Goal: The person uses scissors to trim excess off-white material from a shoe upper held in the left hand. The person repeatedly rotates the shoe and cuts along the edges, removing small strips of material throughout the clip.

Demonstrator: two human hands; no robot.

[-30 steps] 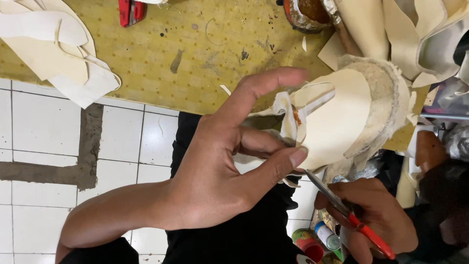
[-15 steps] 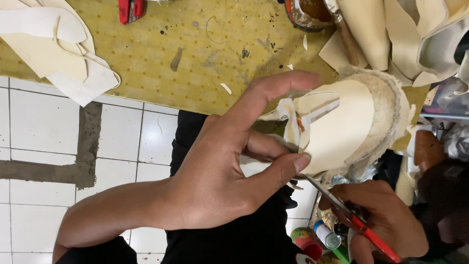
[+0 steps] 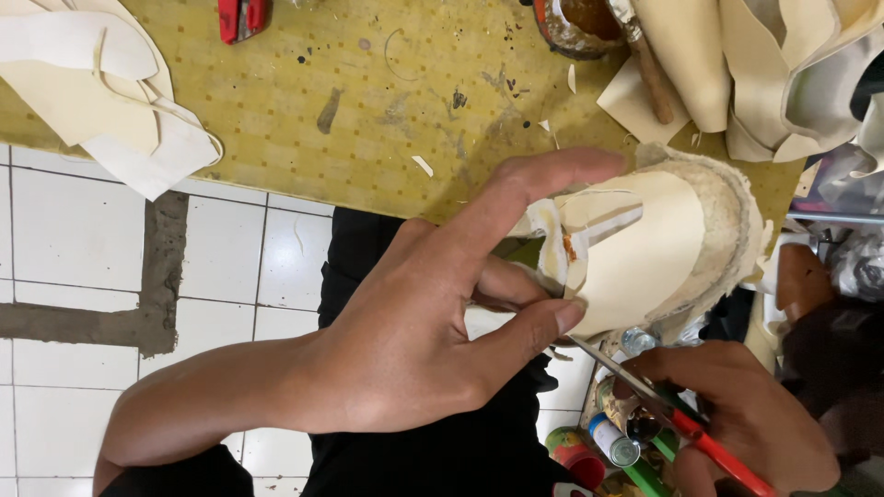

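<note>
My left hand [image 3: 414,322] grips a cream shoe sole piece [image 3: 645,248] with a rough fibrous rim, thumb under its near edge and forefinger stretched along its top. My right hand [image 3: 746,423] at the lower right holds red-handled scissors [image 3: 663,400], whose blades point up-left to the sole's near edge beside my left thumb. The blade tips are hidden behind the thumb and the sole. The sole is held above my lap, just off the edge of the yellow table [image 3: 368,110].
Cream cut-out pieces [image 3: 101,92] lie at the table's left. A red tool [image 3: 241,17] and a glue pot [image 3: 575,23] with a brush stand at the far edge. More cream material [image 3: 764,64] is piled at the right. Small bottles [image 3: 608,437] sit below; white tiled floor [image 3: 83,248] at left.
My left hand has turned the sole slightly, and the forefinger has slid further along its top. The scissors stay at the sole's near edge.
</note>
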